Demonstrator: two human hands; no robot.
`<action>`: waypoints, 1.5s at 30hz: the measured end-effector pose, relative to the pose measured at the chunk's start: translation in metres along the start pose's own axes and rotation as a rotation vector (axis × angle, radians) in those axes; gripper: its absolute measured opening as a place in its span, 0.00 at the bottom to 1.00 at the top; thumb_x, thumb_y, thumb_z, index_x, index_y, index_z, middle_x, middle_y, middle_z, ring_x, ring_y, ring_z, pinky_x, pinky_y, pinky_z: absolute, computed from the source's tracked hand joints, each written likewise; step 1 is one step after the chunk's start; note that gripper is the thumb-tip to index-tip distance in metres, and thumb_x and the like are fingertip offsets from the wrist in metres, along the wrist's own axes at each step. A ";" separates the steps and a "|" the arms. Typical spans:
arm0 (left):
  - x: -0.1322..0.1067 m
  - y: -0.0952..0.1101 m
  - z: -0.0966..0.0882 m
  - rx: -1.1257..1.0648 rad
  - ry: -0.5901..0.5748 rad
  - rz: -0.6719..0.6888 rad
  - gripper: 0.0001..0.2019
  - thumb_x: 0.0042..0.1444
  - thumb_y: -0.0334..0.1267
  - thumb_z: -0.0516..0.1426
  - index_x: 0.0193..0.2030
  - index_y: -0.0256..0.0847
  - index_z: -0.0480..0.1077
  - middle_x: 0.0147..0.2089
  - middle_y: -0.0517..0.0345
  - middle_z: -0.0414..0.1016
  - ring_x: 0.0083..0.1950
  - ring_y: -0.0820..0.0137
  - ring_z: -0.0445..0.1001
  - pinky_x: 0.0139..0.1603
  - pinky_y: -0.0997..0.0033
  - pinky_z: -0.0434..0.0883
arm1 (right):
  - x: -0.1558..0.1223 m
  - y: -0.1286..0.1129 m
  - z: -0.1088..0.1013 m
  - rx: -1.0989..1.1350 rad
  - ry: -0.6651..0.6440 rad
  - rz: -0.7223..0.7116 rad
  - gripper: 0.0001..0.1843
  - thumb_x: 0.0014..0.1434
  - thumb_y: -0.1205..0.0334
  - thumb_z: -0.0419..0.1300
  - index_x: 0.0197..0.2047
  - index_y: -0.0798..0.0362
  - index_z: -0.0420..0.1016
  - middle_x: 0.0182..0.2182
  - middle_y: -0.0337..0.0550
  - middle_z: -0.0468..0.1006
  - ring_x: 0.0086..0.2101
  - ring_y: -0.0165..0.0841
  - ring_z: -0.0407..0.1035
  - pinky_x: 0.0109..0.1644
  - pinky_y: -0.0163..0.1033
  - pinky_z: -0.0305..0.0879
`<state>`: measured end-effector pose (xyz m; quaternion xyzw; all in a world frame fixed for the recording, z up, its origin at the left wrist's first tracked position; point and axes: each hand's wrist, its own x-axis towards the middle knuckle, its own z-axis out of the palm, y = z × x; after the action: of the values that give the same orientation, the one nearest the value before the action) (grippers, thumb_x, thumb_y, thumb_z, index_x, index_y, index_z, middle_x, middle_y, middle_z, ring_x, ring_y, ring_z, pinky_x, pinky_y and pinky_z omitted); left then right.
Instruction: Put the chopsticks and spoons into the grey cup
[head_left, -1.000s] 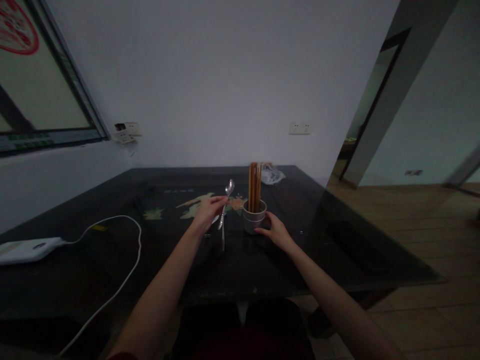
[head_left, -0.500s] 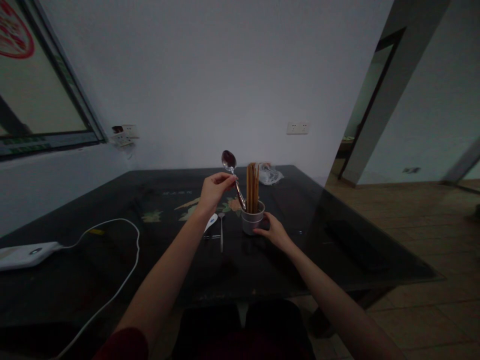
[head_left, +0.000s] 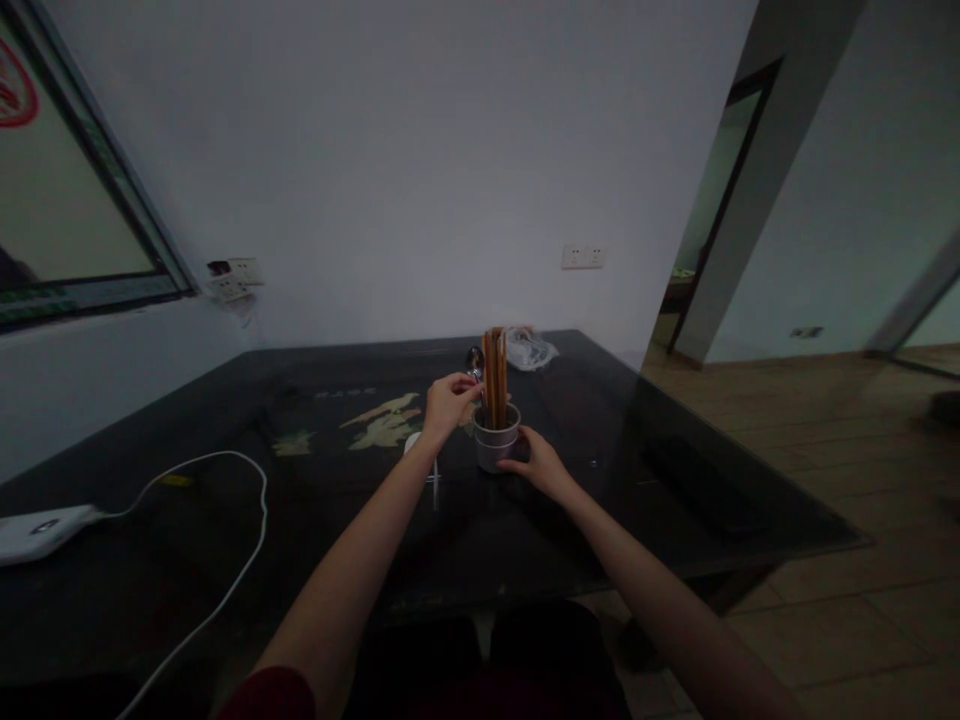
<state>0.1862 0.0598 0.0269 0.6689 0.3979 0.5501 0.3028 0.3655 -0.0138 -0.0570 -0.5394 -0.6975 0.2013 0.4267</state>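
A small grey cup [head_left: 496,447] stands on the dark table [head_left: 225,560] and holds several upright wooden chopsticks [head_left: 494,376]. My left hand [head_left: 448,403] is closed on a metal spoon [head_left: 475,362] whose handle goes down into the cup beside the chopsticks; only the spoon's bowl shows above my fingers. My right hand [head_left: 537,464] wraps the cup's right side and steadies it. Another spoon [head_left: 435,485] and a small white spoon [head_left: 412,443] lie on the table just left of the cup.
A white charger [head_left: 41,530] with a looping white cable [head_left: 240,530] lies at the left. A crumpled clear bag [head_left: 529,350] sits at the table's far edge. The table's right edge [head_left: 750,480] drops to wooden floor; wall sockets sit behind.
My left hand has lifted the spoon from beside the cup, swung it over and lowered its handle into the cup. The right hand stayed on the cup.
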 end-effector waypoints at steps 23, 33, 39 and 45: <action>-0.017 -0.008 -0.003 0.387 -0.052 -0.002 0.10 0.48 0.41 0.59 0.28 0.36 0.73 0.28 0.54 0.76 0.31 0.68 0.73 0.31 0.73 0.64 | 0.002 0.009 0.002 0.007 -0.025 -0.017 0.34 0.43 0.57 0.70 0.53 0.56 0.65 0.44 0.50 0.73 0.42 0.38 0.68 0.46 0.43 0.64; -0.019 -0.010 -0.005 0.401 -0.058 -0.017 0.08 0.46 0.40 0.59 0.26 0.37 0.70 0.26 0.59 0.73 0.29 0.71 0.69 0.29 0.74 0.60 | 0.003 0.012 0.003 -0.004 -0.039 -0.008 0.34 0.42 0.55 0.70 0.52 0.56 0.66 0.42 0.49 0.73 0.40 0.37 0.68 0.44 0.42 0.64; -0.019 -0.011 -0.005 0.391 -0.059 -0.025 0.08 0.47 0.41 0.58 0.27 0.38 0.70 0.25 0.60 0.71 0.29 0.72 0.68 0.29 0.74 0.59 | 0.002 0.011 0.003 0.014 -0.036 -0.006 0.35 0.43 0.56 0.70 0.52 0.57 0.65 0.43 0.50 0.73 0.40 0.37 0.68 0.45 0.42 0.65; -0.018 -0.012 -0.004 0.317 -0.052 -0.068 0.11 0.46 0.44 0.58 0.26 0.37 0.70 0.24 0.59 0.70 0.28 0.71 0.67 0.29 0.74 0.59 | 0.002 0.011 0.002 0.005 -0.033 -0.009 0.34 0.43 0.56 0.69 0.52 0.56 0.66 0.43 0.50 0.73 0.41 0.37 0.68 0.45 0.42 0.65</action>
<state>0.1785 0.0501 0.0086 0.7083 0.4943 0.4525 0.2222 0.3700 -0.0077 -0.0656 -0.5319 -0.7063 0.2098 0.4174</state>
